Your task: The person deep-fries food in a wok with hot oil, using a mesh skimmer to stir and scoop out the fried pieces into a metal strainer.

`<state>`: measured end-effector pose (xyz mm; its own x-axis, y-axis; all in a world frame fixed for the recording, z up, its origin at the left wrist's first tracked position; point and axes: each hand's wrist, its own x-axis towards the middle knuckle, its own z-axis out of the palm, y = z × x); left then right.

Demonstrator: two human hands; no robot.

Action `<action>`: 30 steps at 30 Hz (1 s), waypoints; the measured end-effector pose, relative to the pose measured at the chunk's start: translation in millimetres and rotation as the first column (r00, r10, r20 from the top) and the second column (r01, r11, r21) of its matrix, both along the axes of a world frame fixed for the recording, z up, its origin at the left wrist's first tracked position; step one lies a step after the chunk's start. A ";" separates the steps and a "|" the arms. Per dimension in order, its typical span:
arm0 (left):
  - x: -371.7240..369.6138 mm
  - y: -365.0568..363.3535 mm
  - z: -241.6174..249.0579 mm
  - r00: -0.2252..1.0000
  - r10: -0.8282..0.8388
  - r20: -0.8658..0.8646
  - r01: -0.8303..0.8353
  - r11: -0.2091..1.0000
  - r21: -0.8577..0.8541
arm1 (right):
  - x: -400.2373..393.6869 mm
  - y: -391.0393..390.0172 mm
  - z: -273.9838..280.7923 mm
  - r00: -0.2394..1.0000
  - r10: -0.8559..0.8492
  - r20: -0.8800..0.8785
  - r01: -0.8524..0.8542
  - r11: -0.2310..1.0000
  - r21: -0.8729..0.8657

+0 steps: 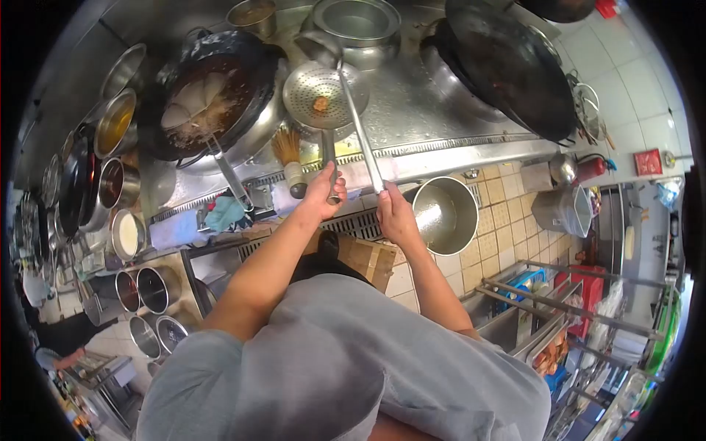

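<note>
My left hand (323,192) is wrapped round the dark handle of a perforated skimmer (302,95), held over the steel counter with a small brown piece of food (321,104) in its bowl. The fingers of my right hand (396,213) close on the long metal handle of a ladle (318,48); this handle crosses the skimmer's right side. To the left, a wok (246,110) holds dark bubbling liquid, with a metal utensil (229,170) leaning in it. A bamboo brush (287,151) stands beside my left hand.
Another wok (507,66) sits at the right. Behind the skimmer is a steel pot (357,20). A large pot (446,215) stands right of my right hand. Bowls of liquid, including a yellow one (118,126), line the left. A metal rack (544,301) is at lower right.
</note>
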<state>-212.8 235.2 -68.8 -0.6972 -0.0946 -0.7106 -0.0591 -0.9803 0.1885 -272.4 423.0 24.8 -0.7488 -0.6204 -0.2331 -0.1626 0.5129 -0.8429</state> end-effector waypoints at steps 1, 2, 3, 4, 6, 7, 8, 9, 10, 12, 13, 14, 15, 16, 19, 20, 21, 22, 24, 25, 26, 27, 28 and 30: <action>2.0 -1.3 0.2 1.000 -0.005 0.001 0.005 1.000 0.009 | 1.6 -4.8 -8.9 1.000 0.004 0.003 -0.003 1.000 -0.011; 3.7 -2.0 0.9 1.000 -0.016 0.001 0.016 1.000 0.017 | 3.4 -7.5 -26.7 1.000 0.001 0.006 -0.001 1.000 -0.024; 3.2 -4.3 1.0 1.000 -0.031 -0.003 0.031 0.999 0.024 | 1.8 -9.6 -47.6 1.000 -0.005 0.004 0.005 0.999 -0.037; 3.5 -5.9 -1.4 0.999 -0.031 -0.027 0.032 0.998 0.062 | -1.9 -11.5 -61.1 0.990 0.050 -0.132 -0.033 0.992 0.125; 7.4 -10.9 -1.0 0.997 -0.065 -0.033 0.066 0.996 0.055 | -10.7 -6.6 -62.8 0.994 0.044 -0.098 -0.028 0.988 0.152; 6.4 -13.3 0.9 0.996 -0.075 -0.039 0.077 0.996 0.050 | -15.3 -7.5 -55.1 0.995 0.047 -0.084 -0.033 0.986 0.165; 7.0 -13.6 1.3 0.997 -0.073 -0.018 0.074 0.996 0.056 | -14.5 -4.8 -51.8 0.997 0.045 -0.058 -0.033 0.983 0.182; 10.2 -10.0 -1.6 0.997 -0.074 -0.012 0.074 0.995 0.069 | -12.9 2.1 -61.1 0.997 0.053 -0.064 -0.043 0.988 0.147; 6.1 -12.5 -3.0 0.998 -0.065 -0.020 0.067 0.995 0.071 | -19.9 0.1 -68.2 0.994 0.068 -0.086 -0.060 0.993 0.102; 5.8 -14.4 -2.7 0.998 -0.060 -0.025 0.062 0.994 0.085 | -21.7 1.2 -71.3 0.992 0.061 -0.111 -0.057 0.998 0.040; 5.7 -15.3 -0.2 0.998 -0.061 -0.019 0.062 0.995 0.081 | -21.4 0.3 -68.1 0.991 0.058 -0.123 -0.057 0.998 0.010; 5.5 -16.0 1.6 0.998 -0.064 -0.009 0.064 0.995 0.080 | -19.4 0.0 -65.1 0.988 0.041 -0.152 -0.042 0.999 -0.007; 6.8 -15.0 2.9 0.998 -0.069 0.003 0.069 0.994 0.081 | -14.8 0.0 -58.6 0.986 0.025 -0.165 -0.026 1.000 -0.004; 8.1 -13.1 3.3 0.998 -0.063 0.011 0.062 0.995 0.072 | -10.3 -0.2 -52.0 0.984 0.009 -0.179 -0.009 1.000 -0.002; 6.9 -12.0 8.3 0.999 -0.050 0.017 0.049 0.998 0.041 | -4.7 -2.1 -47.5 0.977 0.008 -0.213 0.008 0.997 0.073; 7.3 -12.2 10.9 0.999 -0.052 0.015 0.052 0.998 0.033 | -4.6 1.1 -66.7 0.971 0.033 -0.238 -0.006 0.994 0.113; 7.9 -11.1 12.7 0.998 -0.054 0.011 0.054 0.998 0.026 | -6.2 4.2 -85.6 0.963 0.058 -0.262 -0.018 0.988 0.154; 8.6 -10.2 10.4 0.998 -0.060 0.005 0.060 0.997 0.043 | -8.2 3.1 -89.9 0.979 0.064 -0.196 -0.023 0.978 0.205; 7.4 -14.6 8.4 0.998 -0.063 -0.016 0.064 0.996 0.068 | -14.0 0.9 -77.1 0.978 0.033 -0.204 0.000 0.987 0.160; 9.4 -14.6 7.5 0.998 -0.066 -0.010 0.067 0.996 0.061 | -12.3 -0.4 -69.1 0.980 0.017 -0.200 0.011 0.990 0.139; 12.0 -12.4 6.1 0.997 -0.076 -0.002 0.076 0.995 0.058 | -15.9 -0.2 -68.4 0.999 -0.013 -0.045 0.021 0.982 0.185; 9.7 -13.4 6.3 0.997 -0.080 -0.004 0.080 0.996 0.049 | -16.5 0.7 -65.6 0.994 -0.014 -0.107 0.030 0.989 0.145; 9.6 -14.4 4.9 0.996 -0.077 -0.038 0.080 0.994 0.078 | -13.2 3.8 -62.7 0.986 -0.015 -0.168 0.033 0.994 0.106; 12.0 -16.2 2.7 0.995 -0.072 -0.062 0.077 0.993 0.087 | -9.2 6.7 -59.5 0.976 -0.026 -0.217 0.036 0.998 0.045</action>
